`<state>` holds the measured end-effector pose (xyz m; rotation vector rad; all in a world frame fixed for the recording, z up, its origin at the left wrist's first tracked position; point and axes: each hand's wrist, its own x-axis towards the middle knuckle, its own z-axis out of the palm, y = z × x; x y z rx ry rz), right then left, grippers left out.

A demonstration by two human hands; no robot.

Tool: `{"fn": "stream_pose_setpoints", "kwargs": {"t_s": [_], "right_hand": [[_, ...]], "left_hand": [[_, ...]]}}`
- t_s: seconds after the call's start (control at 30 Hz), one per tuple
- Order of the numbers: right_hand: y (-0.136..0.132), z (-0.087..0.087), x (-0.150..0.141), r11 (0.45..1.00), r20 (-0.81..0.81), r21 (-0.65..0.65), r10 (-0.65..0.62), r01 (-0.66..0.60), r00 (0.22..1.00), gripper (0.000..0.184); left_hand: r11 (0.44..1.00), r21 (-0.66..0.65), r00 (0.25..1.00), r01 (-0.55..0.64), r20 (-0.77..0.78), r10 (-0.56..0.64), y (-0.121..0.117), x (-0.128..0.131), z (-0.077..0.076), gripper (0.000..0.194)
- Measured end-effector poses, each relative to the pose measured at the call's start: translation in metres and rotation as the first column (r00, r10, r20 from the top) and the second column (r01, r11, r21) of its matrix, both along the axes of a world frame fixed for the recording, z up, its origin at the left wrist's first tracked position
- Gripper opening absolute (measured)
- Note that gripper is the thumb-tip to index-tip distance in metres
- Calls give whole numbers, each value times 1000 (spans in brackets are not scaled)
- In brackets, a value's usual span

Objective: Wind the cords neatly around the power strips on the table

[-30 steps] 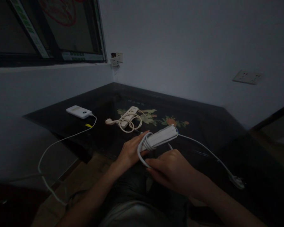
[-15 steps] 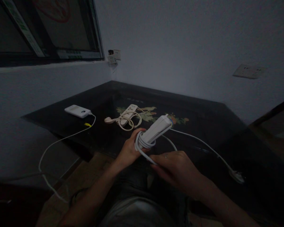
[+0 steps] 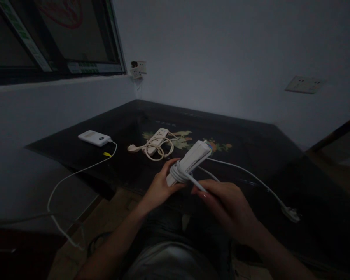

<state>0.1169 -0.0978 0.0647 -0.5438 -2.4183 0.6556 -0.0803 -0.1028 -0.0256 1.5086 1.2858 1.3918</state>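
My left hand [image 3: 160, 186] is closed around the near end of a white power strip [image 3: 194, 156], which is held tilted above the table's front edge. Several turns of its white cord [image 3: 178, 172] are wound round the strip close to my left fingers. My right hand [image 3: 226, 198] pinches the cord where it leaves the coil and holds it taut toward the lower right. Behind my right hand, more cord runs across the table to a plug [image 3: 291, 214] lying at the right.
A second power strip [image 3: 156, 140] with a loosely looped cord lies mid-table. At the left, a white device [image 3: 95, 137] has a cable hanging over the edge of the dark table [image 3: 119, 120]. Wall sockets [image 3: 303, 84] are at the right.
My right hand has drawn the cord across the front of the strip, moving a little to the right. The cord now lies over the coil. My left hand keeps its grip.
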Motion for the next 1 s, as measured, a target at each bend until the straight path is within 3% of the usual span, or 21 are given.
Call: {"fn": "stream_pose_setpoints", "kwargs": {"t_s": [0.23,0.37,0.5,0.7,0.83,1.0], "right_hand": [[-13,-8,-16,958,152,260,86,-123,985,31],[-18,-18,-25,927,173,324,138,-189,975,33],[-20,-21,-26,922,198,343,118,-181,973,32],[-10,-16,-15,931,217,346,40,-115,975,25],[-3,-13,-7,946,182,324,-39,-22,983,26],[3,-14,0,979,106,194,-86,64,991,23]], "left_hand": [[1000,-7,997,4,-76,-4,6,0,-5,72],[999,25,997,36,-70,-34,3,3,-5,74],[997,39,998,64,1,-64,3,2,-6,77],[976,7,939,219,270,-213,5,0,-10,86],[958,-145,895,247,414,-169,-3,5,-3,74],[934,-234,861,269,493,-124,-14,9,10,82]]}}
